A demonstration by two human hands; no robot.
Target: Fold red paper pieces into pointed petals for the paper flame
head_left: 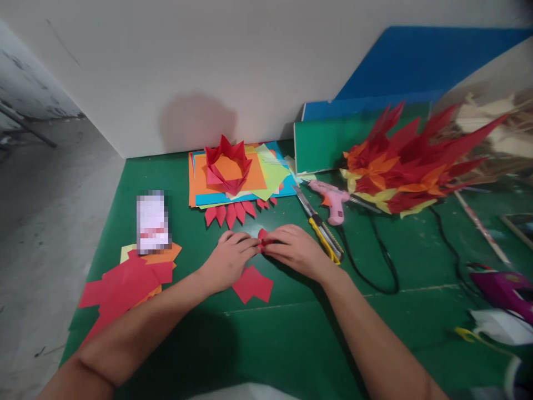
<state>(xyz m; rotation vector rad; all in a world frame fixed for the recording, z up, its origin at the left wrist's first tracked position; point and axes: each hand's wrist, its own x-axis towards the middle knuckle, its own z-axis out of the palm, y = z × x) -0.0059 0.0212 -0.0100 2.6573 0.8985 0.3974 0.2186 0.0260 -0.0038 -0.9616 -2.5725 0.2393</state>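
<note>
Between my fingertips is a small piece of red paper (262, 235), mostly covered by the hands. My left hand (235, 255) pinches it from one side and my right hand (295, 250) from the other, low over the green table. Just below them lies a flat red paper cutout (253, 284) with notched edges. Beyond the hands, a row of pointed red paper petals (231, 213) sticks out along the front of a stack of coloured paper (258, 172). A red folded paper ring with points (228, 166) rests on that stack.
To the right lie a yellow utility knife (320, 226) and a pink glue gun (331, 200) with a black cord. A large red and orange paper flame shape (410, 161) stands behind. At left are a phone (152, 222) and red paper scraps (129, 280) on the green table (291, 339).
</note>
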